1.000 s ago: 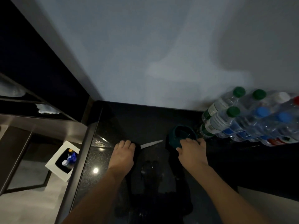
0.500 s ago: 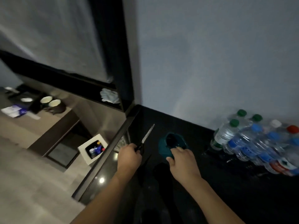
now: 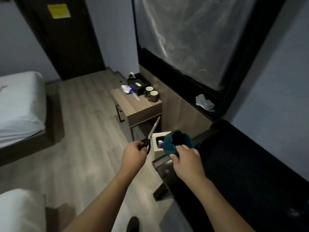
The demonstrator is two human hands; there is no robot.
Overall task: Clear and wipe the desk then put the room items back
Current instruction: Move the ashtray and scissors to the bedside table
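Head view: left hand [image 3: 133,154] grips the black-handled steel scissors [image 3: 151,136], blades pointing up beyond its fingers, right hand [image 3: 187,160] pinches the teal ceramic cup [image 3: 177,142] by its rim; keep blades outward; both items, previously over the black desk [image 3: 250,164], now hang beyond its edge.

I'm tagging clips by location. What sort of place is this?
Most likely a hotel room: two white beds, a low wooden side table with two mugs and a tissue box.
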